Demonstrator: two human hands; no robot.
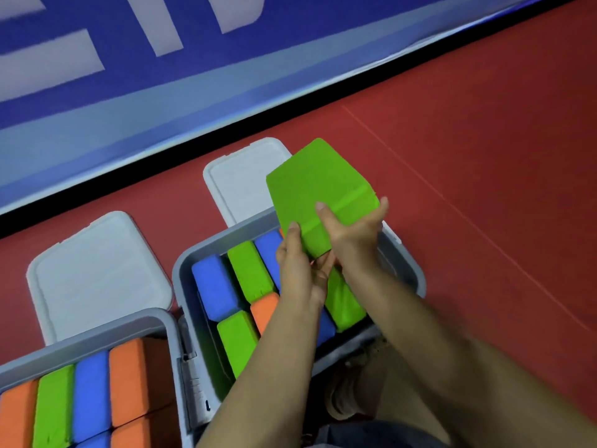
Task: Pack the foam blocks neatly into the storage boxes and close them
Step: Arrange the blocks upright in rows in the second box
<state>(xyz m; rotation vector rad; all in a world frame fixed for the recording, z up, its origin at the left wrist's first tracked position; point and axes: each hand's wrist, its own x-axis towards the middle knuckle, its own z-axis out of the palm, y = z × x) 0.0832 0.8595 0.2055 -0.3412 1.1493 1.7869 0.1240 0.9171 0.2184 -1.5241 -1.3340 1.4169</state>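
Above the box (pixel 190 270), both hands (pixel 352 231) around green block (pixel 319 192)

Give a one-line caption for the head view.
Both hands, left hand and right hand, hold a green foam block above the right-hand storage box.

The block (pixel 318 195) in the hands is bright green. Under the hands, a grey box (pixel 184 273) holds blue, green and orange blocks; the grey box (pixel 97 328) to their left shows orange, green and blue too. Beyond the hands lie two pale grey-white lids (pixel 97 273) (pixel 239 179) on a red floor (pixel 484 156), past it a blue banner (pixel 129 76) with pale lettering.
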